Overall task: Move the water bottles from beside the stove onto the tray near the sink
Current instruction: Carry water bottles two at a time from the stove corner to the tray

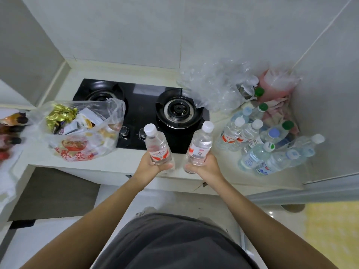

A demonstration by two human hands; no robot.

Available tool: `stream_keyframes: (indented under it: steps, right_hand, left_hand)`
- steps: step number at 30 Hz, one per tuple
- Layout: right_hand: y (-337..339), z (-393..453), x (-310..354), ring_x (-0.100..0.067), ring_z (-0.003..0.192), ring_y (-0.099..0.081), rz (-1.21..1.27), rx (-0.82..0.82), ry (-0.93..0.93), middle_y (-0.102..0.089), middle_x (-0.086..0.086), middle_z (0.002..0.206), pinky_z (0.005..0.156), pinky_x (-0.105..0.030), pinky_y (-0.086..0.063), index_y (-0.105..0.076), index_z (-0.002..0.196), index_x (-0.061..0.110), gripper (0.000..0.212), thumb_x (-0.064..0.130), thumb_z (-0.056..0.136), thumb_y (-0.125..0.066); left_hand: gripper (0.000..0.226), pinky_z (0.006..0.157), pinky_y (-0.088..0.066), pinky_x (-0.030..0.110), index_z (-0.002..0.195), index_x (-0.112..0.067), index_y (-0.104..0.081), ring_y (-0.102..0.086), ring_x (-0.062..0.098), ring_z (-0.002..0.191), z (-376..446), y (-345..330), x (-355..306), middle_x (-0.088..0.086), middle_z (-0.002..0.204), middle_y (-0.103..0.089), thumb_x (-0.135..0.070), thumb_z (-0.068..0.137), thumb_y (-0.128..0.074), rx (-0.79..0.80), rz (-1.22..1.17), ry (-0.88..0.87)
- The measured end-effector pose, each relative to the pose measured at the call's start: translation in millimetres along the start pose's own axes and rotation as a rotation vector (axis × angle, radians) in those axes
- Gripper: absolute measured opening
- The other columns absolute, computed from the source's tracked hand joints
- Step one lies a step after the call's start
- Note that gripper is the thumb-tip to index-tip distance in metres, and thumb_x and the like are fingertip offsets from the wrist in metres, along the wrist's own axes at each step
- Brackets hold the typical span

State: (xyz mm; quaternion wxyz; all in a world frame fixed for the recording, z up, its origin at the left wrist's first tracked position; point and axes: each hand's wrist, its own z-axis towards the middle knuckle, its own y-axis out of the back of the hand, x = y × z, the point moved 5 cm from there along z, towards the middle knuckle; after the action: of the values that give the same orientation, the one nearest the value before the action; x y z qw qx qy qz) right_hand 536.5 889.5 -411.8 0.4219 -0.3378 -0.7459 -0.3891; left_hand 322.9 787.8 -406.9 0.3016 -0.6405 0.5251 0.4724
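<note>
Pale tiled walls (136, 35) meet a cream counter (93, 167) above a glossy white floor (38, 239)

A person in a dark grey top (174, 247), arms bare to the frame's lower edge, no sleeves visible; both hands, left (150, 165) and right (206, 166), without rings or watch.

Soft, even indoor light — faint shadows; wide-angle bending at the edges (left side blurred).
</note>
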Motion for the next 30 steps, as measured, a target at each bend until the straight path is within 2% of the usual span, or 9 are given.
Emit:
stream_keyframes:
  steps: [3, 6, 9, 11, 15, 19, 22, 25, 30]
  right_hand:
    - [6, -7, 58, -0.015, 0.093, -0.076, 0.076, 0.061, 0.142, -0.076, -0.004, 0.101, 0.082, -0.027, -0.06, -0.059, 0.121, 0.021, 0.063, 0.0, 0.07, -0.089]
    - [4, -19, 114, -0.012, 0.097, -0.075, 0.172, 0.149, 0.247, -0.075, -0.003, 0.108, 0.086, -0.024, -0.059, -0.054, 0.129, 0.026, 0.074, -0.003, 0.071, -0.088]
    - [-8, -35, 156, -0.028, 0.1, -0.075, 0.227, 0.284, 0.332, -0.074, -0.013, 0.109, 0.094, -0.044, -0.06, -0.055, 0.131, 0.019, 0.074, 0.006, 0.065, -0.087]
    - [-23, -51, 181, -0.035, 0.104, -0.074, 0.247, 0.376, 0.366, -0.075, -0.016, 0.111, 0.098, -0.051, -0.058, -0.056, 0.131, 0.018, 0.071, 0.009, 0.067, -0.087]
    - [-72, -103, 227, -0.034, 0.103, -0.076, 0.303, 0.568, 0.416, -0.077, -0.014, 0.11, 0.096, -0.055, -0.06, -0.062, 0.127, 0.018, 0.06, 0.012, 0.073, -0.086]
    - [-143, -166, 259, -0.035, 0.107, -0.075, 0.356, 0.77, 0.411, -0.077, -0.013, 0.117, 0.093, -0.048, -0.062, -0.065, 0.131, 0.016, 0.058, 0.019, 0.077, -0.086]
    - [-207, -212, 268, -0.041, 0.097, -0.074, 0.354, 0.89, 0.382, -0.076, -0.013, 0.109, 0.093, -0.061, -0.06, -0.065, 0.13, 0.012, 0.06, 0.025, 0.077, -0.088]
    - [-275, -260, 273, -0.036, 0.076, -0.071, 0.344, 1.013, 0.339, -0.069, -0.017, 0.091, 0.078, -0.056, -0.062, -0.062, 0.125, 0.0, 0.057, 0.022, 0.078, -0.087]
    - [-398, -360, 283, -0.04, 0.077, -0.067, 0.311, 1.22, 0.322, -0.064, -0.024, 0.089, 0.075, -0.056, -0.057, -0.056, 0.124, -0.007, 0.071, 0.029, 0.072, -0.088]
  left_hand:
    - [0.052, 0.088, -0.054, 0.02, 0.126, -0.028, -0.063, -0.073, 0.008, 0.108, -24, 19, -38, -0.005, 0.114, -0.078, -0.009, 0.084, -0.086, -0.099, -0.109, -0.056]
    - [0.048, 0.082, -0.056, 0.014, 0.124, -0.032, -0.061, -0.074, 0.0, 0.1, -53, 34, -73, -0.014, 0.106, -0.079, -0.004, 0.089, -0.078, -0.192, -0.218, -0.132]
    - [0.061, 0.103, -0.056, 0.044, 0.134, -0.025, -0.061, -0.072, 0.023, 0.117, -99, 46, -97, 0.0, 0.121, -0.076, -0.024, 0.079, -0.088, -0.315, -0.358, -0.202]
    - [0.074, 0.106, -0.053, 0.057, 0.139, -0.018, -0.059, -0.069, 0.038, 0.119, -137, 55, -110, 0.013, 0.126, -0.073, -0.032, 0.072, -0.088, -0.4, -0.43, -0.252]
    - [0.077, 0.088, -0.06, 0.042, 0.137, -0.013, -0.059, -0.073, 0.032, 0.103, -223, 77, -127, 0.013, 0.119, -0.076, -0.037, 0.068, -0.084, -0.578, -0.485, -0.323]
    - [0.063, 0.071, -0.059, 0.032, 0.118, -0.013, -0.064, -0.073, 0.023, 0.082, -315, 111, -117, 0.007, 0.097, -0.077, -0.041, 0.064, -0.081, -0.778, -0.507, -0.353]
    - [0.063, 0.075, -0.06, 0.039, 0.117, -0.011, -0.064, -0.071, 0.028, 0.082, -382, 143, -90, 0.012, 0.097, -0.075, -0.042, 0.065, -0.082, -0.908, -0.552, -0.363]
    - [0.067, 0.075, -0.062, 0.039, 0.121, -0.008, -0.063, -0.071, 0.03, 0.083, -447, 182, -60, 0.014, 0.097, -0.074, -0.042, 0.065, -0.081, -1.028, -0.586, -0.378]
    - [0.075, 0.073, -0.061, 0.034, 0.125, -0.005, -0.061, -0.073, 0.024, 0.084, -557, 253, -13, 0.012, 0.097, -0.075, -0.045, 0.064, -0.08, -1.193, -0.582, -0.382]
